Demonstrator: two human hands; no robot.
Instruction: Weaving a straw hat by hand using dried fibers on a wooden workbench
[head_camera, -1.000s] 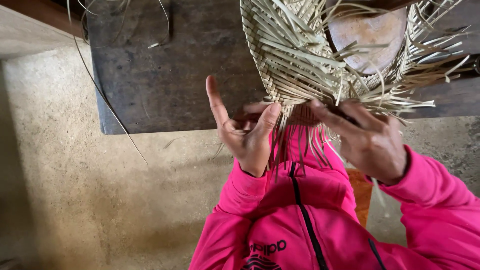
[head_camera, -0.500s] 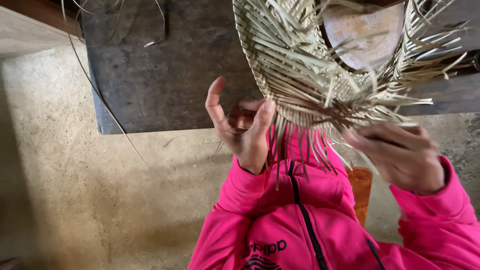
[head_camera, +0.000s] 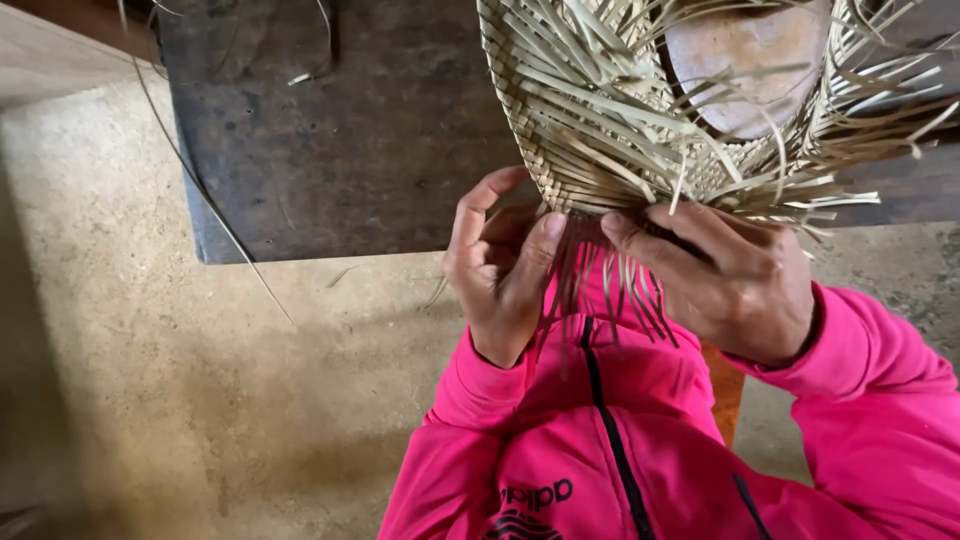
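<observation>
A half-woven straw hat (head_camera: 610, 130) of pale palm strips lies at the near edge of a dark wooden table (head_camera: 350, 140), its loose strip ends hanging down over my pink jacket. A rounded brown wooden form (head_camera: 750, 60) sits inside it. My left hand (head_camera: 500, 270) pinches the woven edge from the left, fingers curled. My right hand (head_camera: 730, 280) grips the same edge from the right, its fingers closed over the hanging strips.
A concrete floor (head_camera: 200, 400) spreads below and left of the table. Loose straw strips (head_camera: 210, 200) trail off the table's left part. Something orange (head_camera: 725, 390) shows under my right arm.
My left hand's raised fingers have curled down onto the hat's edge. My right hand has moved back left and up to the edge beside it.
</observation>
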